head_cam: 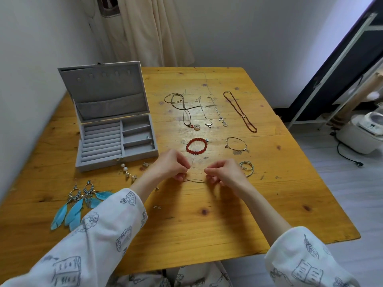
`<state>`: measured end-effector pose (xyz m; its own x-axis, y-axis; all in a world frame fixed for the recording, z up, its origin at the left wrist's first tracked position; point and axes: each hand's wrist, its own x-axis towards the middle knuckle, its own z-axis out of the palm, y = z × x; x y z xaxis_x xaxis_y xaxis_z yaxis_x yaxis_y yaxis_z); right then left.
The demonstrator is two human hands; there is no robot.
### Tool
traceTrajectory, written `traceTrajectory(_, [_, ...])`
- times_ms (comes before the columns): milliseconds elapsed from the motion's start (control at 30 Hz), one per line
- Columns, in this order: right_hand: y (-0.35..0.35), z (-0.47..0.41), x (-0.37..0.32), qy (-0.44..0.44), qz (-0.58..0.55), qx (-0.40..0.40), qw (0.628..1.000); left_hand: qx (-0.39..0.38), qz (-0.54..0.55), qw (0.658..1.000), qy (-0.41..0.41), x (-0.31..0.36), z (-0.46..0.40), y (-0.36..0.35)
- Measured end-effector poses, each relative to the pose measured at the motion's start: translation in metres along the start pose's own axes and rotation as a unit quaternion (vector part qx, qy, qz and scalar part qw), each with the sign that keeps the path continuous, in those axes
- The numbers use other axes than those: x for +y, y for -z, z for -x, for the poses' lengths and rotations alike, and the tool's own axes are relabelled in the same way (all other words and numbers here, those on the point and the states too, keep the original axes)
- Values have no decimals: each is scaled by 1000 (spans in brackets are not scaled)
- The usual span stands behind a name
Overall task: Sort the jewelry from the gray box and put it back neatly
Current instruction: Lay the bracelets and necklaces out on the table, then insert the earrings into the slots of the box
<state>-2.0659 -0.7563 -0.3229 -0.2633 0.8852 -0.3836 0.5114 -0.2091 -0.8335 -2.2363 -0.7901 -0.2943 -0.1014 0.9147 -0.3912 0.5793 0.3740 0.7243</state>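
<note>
The gray box (116,129) stands open at the table's left, lid up, its trays almost bare. My left hand (172,164) and my right hand (224,171) each pinch an end of a thin chain (196,175) stretched between them just above the wood. Beyond my hands lie a red bead bracelet (196,145), a thin gold bracelet (237,144) and a coiled green cord bracelet (247,167). Farther back, a cord pendant necklace (186,112), two fine silver necklaces (213,112) and a dark red bead necklace (240,110) are laid out in a row.
Blue feather earrings (76,206) lie at the front left. Pearl earrings (127,169) and small studs (145,164) sit in front of the box. The wooden table (196,228) ends close on the right. A curtain hangs behind; a white appliance (364,133) stands on the floor.
</note>
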Motion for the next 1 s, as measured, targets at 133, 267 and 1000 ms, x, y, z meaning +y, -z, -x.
traceTrajectory(133, [-4, -5, -2, 52, 116, 61, 990, 30, -59, 997, -31, -2, -7, -5])
traceTrajectory(267, [-5, -6, 0, 77, 183, 97, 975, 49, -128, 987, -78, -8, -5, -12])
traceTrajectory(1000, [-121, 41, -66, 299, 212, -59, 928, 278, 4, 958, -64, -113, 119, 72])
